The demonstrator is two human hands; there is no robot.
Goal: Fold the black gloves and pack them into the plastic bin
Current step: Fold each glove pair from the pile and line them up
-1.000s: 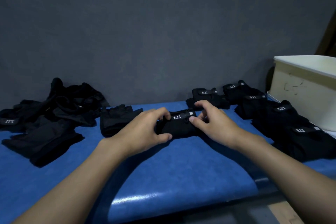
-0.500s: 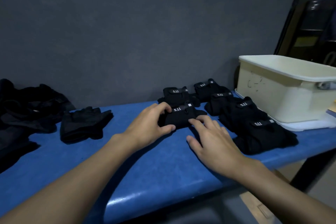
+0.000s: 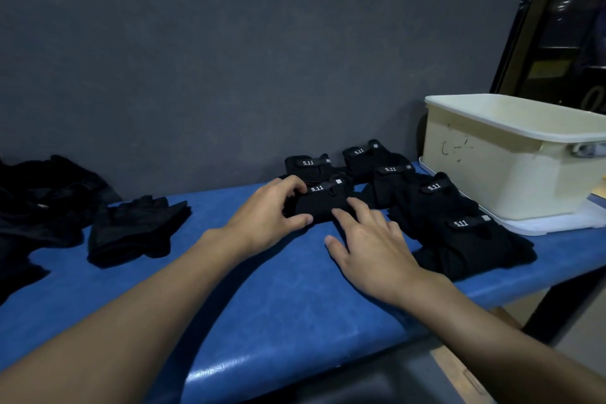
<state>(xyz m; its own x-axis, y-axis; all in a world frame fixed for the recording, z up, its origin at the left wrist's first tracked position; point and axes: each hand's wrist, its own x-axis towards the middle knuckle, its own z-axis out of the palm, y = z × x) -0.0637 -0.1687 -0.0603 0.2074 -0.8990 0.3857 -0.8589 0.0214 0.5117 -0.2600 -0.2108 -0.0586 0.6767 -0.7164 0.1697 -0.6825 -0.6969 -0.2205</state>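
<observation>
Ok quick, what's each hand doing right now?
Left hand: closed on the folded glove.
Right hand: open, fingers spread, fingertips touching that glove.

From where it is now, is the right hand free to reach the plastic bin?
Probably yes: the right hand lies open and empty, and only low folded gloves lie between it and the bin.

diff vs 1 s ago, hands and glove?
The right hand let go of the folded glove; it now lies open, fingertips at the glove's near edge. A second ago it pinched the strap end. The left hand still grips the glove's left end. The view swung right, showing more of the plastic bin. Folded pairs beside the bin and the unfolded pile are unmoved.
</observation>
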